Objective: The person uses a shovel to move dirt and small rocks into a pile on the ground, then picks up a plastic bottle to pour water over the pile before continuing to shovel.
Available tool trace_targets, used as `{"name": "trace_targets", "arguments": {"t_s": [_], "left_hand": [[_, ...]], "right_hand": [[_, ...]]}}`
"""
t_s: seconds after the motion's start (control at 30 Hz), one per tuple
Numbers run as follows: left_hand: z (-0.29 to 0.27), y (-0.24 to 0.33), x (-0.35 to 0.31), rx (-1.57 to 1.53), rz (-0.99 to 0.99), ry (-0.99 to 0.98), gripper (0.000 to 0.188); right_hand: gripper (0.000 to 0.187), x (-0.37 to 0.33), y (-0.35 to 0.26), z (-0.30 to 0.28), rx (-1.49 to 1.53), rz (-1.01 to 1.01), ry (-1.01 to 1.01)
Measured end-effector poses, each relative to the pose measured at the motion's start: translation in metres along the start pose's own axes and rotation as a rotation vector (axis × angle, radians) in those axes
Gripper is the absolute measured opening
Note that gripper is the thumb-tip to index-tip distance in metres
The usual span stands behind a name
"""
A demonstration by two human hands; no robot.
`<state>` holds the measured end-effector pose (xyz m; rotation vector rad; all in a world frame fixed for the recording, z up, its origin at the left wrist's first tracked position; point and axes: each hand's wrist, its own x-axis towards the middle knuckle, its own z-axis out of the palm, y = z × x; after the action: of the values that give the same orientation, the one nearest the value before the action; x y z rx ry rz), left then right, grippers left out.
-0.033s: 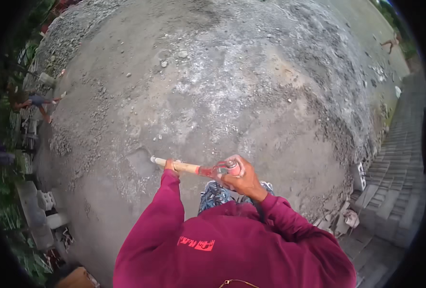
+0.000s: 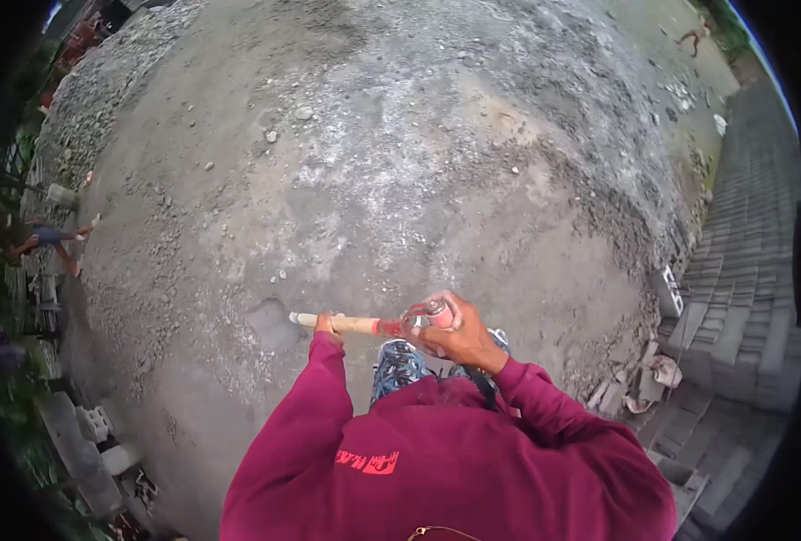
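Note:
I hold a shovel (image 2: 358,325) crosswise in front of my body, its pale wooden shaft ending in a scuffed red D-shaped handle. My right hand (image 2: 463,339) is closed around the handle's grip. Farther left along the shaft, toward the blade end, my left hand (image 2: 327,325) wraps round the wood. The grey, dusty blade (image 2: 278,322) lies beyond it and blends with the gravelly ground (image 2: 400,198), so I cannot tell whether it touches. Maroon sleeves cover both forearms.
Stacked grey blocks (image 2: 725,307) line the right side, with a hollow block (image 2: 669,291) beside them. More concrete blocks (image 2: 80,451) lie at the lower left. One person (image 2: 47,239) is at the left edge, another (image 2: 694,38) far off at upper right. Stones dot the rough ground.
The surroundings have shifted slightly left and up in the view. Both hands keep their hold on the shovel, which sits a little lower in the picture at its blade end.

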<state>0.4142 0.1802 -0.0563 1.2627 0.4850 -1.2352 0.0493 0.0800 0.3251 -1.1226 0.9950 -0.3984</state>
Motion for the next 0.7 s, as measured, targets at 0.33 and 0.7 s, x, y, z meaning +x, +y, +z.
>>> {"name": "trace_targets", "arguments": {"t_s": [0.33,0.7], "left_hand": [[0.253,-0.42,-0.135,0.907,-0.664,-0.432,0.039],[0.396,-0.721,-0.141,1.495,-0.527,-0.551,0.032]], "right_hand": [[0.052,-0.259,0.132,-0.105,0.553,0.113,1.148],[0.012,-0.235,0.304,-0.265,1.769,-0.252,1.578]]}}
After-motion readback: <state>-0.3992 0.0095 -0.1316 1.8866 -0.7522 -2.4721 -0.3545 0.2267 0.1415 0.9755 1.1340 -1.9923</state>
